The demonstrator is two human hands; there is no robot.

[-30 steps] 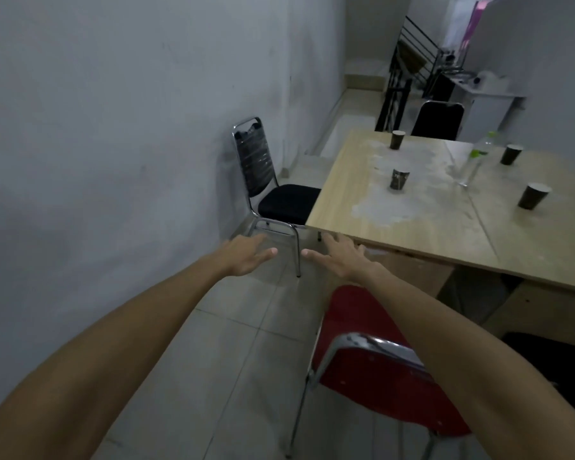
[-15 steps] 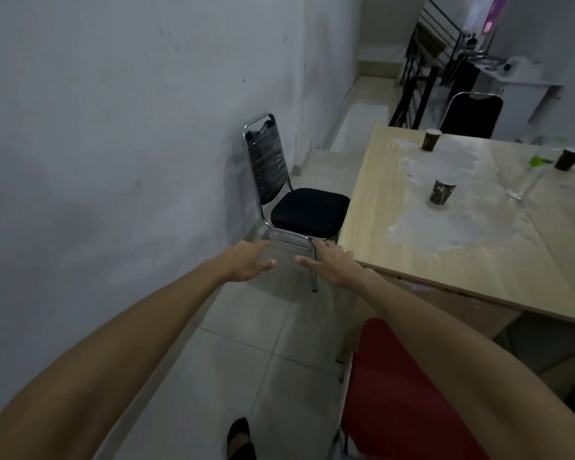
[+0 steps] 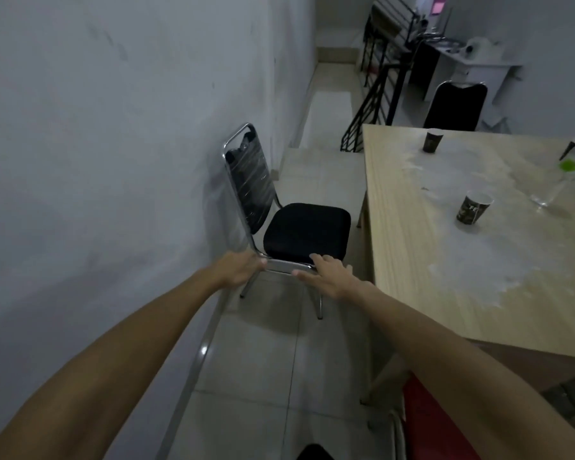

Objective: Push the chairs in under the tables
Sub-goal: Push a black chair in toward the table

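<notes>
A black padded chair (image 3: 307, 232) with a chrome frame stands against the left wall, apart from the wooden table (image 3: 445, 260), its seat facing the table's left edge. My left hand (image 3: 238, 268) reaches the chair's near rear corner, fingers curled by the frame. My right hand (image 3: 327, 277) lies flat at the near edge of the seat, fingers spread. Whether either hand grips the frame is unclear. A red chair (image 3: 432, 426) sits at the table's near edge, bottom right.
Two dark paper cups (image 3: 473, 207) (image 3: 433, 140) and a clear bottle (image 3: 551, 187) stand on the table. Another black chair (image 3: 455, 106) is at the table's far end. A black stair railing (image 3: 379, 94) and a white desk (image 3: 478, 66) lie beyond. The wall runs close along the left.
I have moved forward toward the black chair. Both hands went from hovering in the air to reaching the near edge of its seat. The red chair has slipped to the frame's bottom right.
</notes>
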